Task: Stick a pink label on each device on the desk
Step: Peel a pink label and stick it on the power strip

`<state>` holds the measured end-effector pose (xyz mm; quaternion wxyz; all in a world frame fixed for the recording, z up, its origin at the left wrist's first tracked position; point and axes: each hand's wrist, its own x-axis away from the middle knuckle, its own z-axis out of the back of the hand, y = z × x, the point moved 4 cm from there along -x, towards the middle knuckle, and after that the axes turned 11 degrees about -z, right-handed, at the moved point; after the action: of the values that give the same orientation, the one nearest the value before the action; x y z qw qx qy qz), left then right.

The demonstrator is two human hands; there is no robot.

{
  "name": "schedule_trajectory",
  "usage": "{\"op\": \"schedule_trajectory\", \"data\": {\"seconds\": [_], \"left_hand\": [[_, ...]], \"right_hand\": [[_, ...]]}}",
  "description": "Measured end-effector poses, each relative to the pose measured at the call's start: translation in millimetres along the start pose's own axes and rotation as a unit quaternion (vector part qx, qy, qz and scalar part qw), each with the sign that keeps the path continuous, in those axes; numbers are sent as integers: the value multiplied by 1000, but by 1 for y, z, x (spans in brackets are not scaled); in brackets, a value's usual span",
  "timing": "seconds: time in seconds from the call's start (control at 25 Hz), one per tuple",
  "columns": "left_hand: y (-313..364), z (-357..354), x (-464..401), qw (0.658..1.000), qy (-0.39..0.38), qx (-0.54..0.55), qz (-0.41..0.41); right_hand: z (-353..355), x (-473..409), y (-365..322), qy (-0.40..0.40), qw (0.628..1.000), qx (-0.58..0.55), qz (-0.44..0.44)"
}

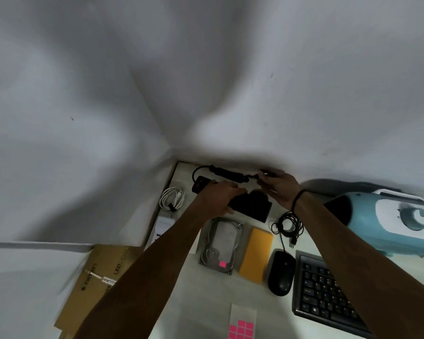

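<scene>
Both hands are up at the far left corner of the desk (220, 299). Left hand (218, 198) has fingers curled over the left end of the black camera (253, 206), gripping it. Right hand (277, 184) is just beyond the camera, fingertips pinched on the end of the black strap (230, 172) that runs along the far edge; the contact itself is blurred.

Hard drive (222, 243) lies flat just nearer than the camera, with one pink label (222, 264) stuck on its near end. Yellow pad (256, 254) lies just beside it on the right, then the mouse (281, 272) and the keyboard (328, 294) toward the right edge. Coiled black cable (289, 225) sits between camera and mouse. White coiled cable (171, 198) lies at the left edge. Label sheet (241, 325) with the remaining pink squares is at the near edge. Cardboard box (96, 277) sits off the left edge.
</scene>
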<state>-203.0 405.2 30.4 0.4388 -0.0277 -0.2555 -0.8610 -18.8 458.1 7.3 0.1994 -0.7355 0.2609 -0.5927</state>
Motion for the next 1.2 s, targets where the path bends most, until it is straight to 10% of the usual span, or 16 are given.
{"op": "schedule_trajectory", "data": {"seconds": [0.64, 0.84, 1.2], "left_hand": [[-13, -55, -37, 984, 19, -112, 139], [5, -44, -26, 985, 49, -59, 152], [100, -41, 47, 983, 107, 43, 144]], "right_hand": [[20, -46, 30, 77, 986, -119, -88], [15, -9, 25, 165, 974, 133, -80], [2, 115, 88, 91, 983, 160, -25]]}}
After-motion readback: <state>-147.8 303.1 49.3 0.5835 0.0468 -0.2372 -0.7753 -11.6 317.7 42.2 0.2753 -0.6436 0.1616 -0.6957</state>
